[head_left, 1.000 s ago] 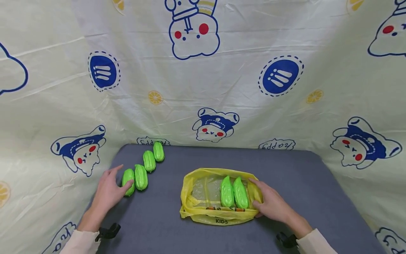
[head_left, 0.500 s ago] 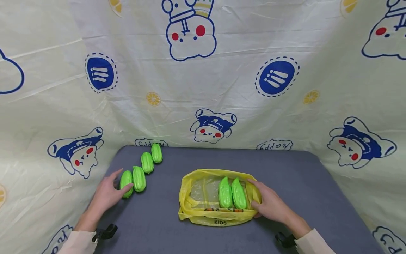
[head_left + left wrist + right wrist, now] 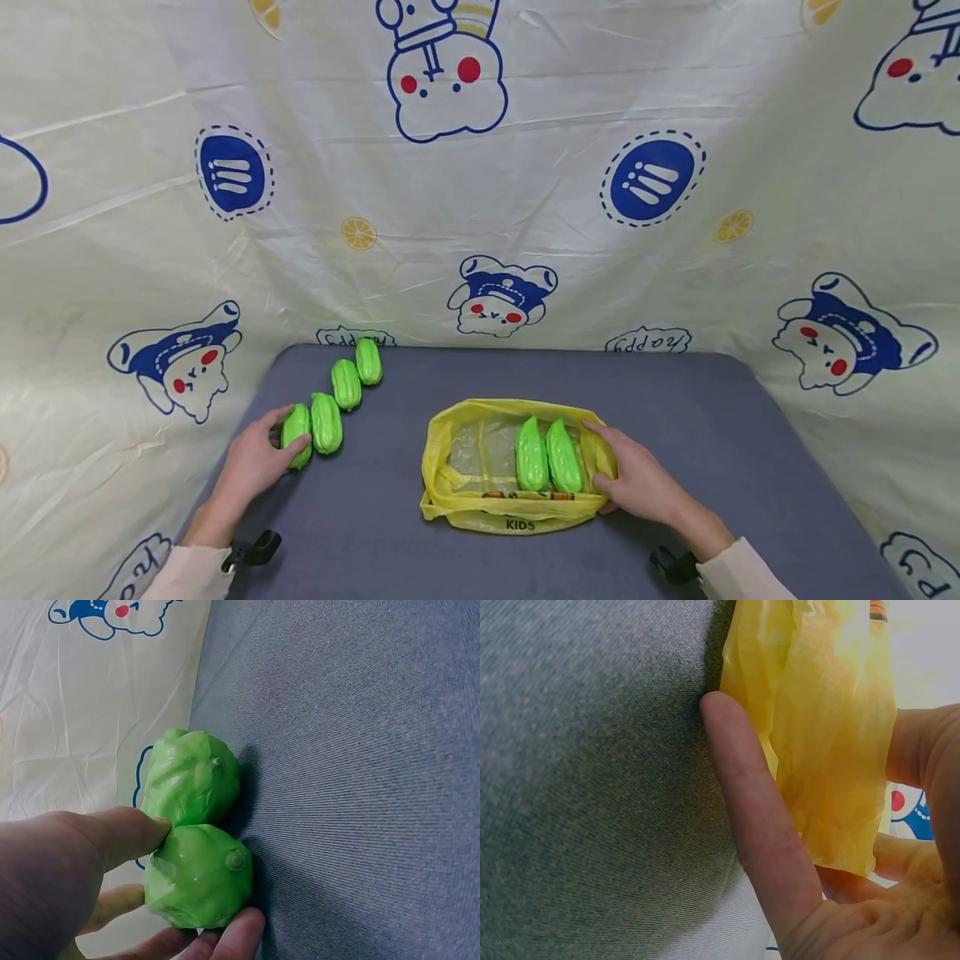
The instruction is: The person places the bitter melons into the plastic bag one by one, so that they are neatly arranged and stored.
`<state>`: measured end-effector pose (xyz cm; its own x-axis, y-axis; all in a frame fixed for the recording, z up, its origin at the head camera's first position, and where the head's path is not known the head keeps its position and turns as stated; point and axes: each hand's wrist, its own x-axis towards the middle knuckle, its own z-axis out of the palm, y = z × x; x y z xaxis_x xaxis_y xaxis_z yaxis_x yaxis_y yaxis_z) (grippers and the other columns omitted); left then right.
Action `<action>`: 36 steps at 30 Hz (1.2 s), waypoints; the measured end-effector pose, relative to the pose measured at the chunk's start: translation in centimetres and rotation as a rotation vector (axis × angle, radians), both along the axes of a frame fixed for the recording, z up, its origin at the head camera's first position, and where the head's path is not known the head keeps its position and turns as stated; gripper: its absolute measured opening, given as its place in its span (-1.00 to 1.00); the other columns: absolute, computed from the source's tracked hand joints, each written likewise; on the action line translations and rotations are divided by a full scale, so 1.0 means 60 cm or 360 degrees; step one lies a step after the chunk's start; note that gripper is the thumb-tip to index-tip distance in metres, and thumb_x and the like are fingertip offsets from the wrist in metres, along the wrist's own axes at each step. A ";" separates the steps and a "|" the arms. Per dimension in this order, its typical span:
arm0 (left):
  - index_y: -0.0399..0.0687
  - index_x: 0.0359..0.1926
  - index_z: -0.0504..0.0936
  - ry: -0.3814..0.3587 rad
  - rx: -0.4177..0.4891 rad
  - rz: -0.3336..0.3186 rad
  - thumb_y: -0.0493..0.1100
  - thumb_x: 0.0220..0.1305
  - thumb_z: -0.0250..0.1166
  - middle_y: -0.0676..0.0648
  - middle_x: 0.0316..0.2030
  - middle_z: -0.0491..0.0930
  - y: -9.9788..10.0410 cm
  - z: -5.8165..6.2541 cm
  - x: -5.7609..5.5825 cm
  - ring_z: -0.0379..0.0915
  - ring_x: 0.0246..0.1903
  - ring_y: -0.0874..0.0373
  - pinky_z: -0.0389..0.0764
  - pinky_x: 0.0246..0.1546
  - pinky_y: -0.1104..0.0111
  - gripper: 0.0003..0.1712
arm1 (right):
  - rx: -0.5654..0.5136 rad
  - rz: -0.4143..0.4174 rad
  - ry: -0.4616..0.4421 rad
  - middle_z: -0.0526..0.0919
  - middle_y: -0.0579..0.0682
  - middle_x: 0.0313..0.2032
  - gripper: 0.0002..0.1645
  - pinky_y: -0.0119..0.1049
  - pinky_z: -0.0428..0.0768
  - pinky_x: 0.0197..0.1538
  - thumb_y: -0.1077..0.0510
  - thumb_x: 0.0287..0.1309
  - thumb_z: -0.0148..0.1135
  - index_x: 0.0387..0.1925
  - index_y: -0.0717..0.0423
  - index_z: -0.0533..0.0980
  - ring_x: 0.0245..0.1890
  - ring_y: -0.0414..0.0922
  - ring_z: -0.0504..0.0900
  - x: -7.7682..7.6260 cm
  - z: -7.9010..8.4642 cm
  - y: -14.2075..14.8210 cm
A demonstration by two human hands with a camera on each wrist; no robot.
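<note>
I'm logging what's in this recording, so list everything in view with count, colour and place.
Table: 1, dark grey-blue, under the bag and loose pieces.
Printed cloth: cream with blue, red and orange designs, behind and beside the table.
Yellow bag: 1, yellow, open, middle of the table.
Bagged gourd-shaped pieces: 2, green, side by side inside the bag.
Loose gourd-shaped pieces: 4, green, slanting row at the table's left.
Wrist devices: 2, black, one per wrist.
Sleeves: 2, pale, bottom edge.
Left hand: 1, bare, gripping the nearest loose piece.
Right hand: 1, bare, holding the bag's right side.
</note>
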<state>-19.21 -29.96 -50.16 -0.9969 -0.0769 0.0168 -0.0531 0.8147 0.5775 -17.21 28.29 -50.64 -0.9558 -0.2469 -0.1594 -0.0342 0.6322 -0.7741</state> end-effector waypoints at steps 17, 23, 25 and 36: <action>-0.42 0.68 0.43 -0.0023 0.0047 0.0024 0.00 0.65 0.46 -0.58 0.46 0.61 -0.011 0.001 0.006 0.74 0.25 -0.43 0.74 0.19 -0.17 -0.15 | -0.0018 0.0005 -0.0009 0.26 0.54 0.71 0.08 -0.19 0.86 -0.41 0.43 0.33 0.32 0.83 0.24 0.21 -0.16 -0.03 0.81 -0.001 -0.008 0.001; -0.43 0.69 0.40 -0.0015 0.0051 0.0053 -0.02 0.65 0.45 -0.60 0.46 0.59 -0.014 0.007 0.006 0.72 0.30 -0.49 0.73 0.24 -0.24 -0.15 | -0.0029 0.0004 -0.0013 0.25 0.54 0.71 0.07 -0.19 0.86 -0.41 0.43 0.33 0.32 0.82 0.23 0.22 -0.15 -0.03 0.82 0.001 -0.008 0.002; -0.43 0.69 0.40 -0.0013 0.0048 0.0067 -0.03 0.64 0.45 -0.60 0.47 0.59 -0.015 0.008 0.006 0.72 0.29 -0.49 0.73 0.25 -0.23 -0.14 | -0.0027 0.0002 -0.0017 0.25 0.53 0.72 0.07 -0.19 0.86 -0.41 0.43 0.33 0.32 0.83 0.22 0.22 -0.16 -0.03 0.82 0.001 -0.008 0.003; -0.40 0.72 0.38 0.0003 0.0054 0.0150 -0.01 0.66 0.43 -0.60 0.49 0.55 -0.016 0.027 0.011 0.75 0.23 -0.40 0.69 0.05 0.04 -0.13 | 0.0029 0.0017 0.0044 0.30 0.52 0.70 0.05 -0.21 0.85 -0.41 0.41 0.36 0.32 0.82 0.23 0.23 -0.04 0.06 0.82 0.003 -0.006 0.005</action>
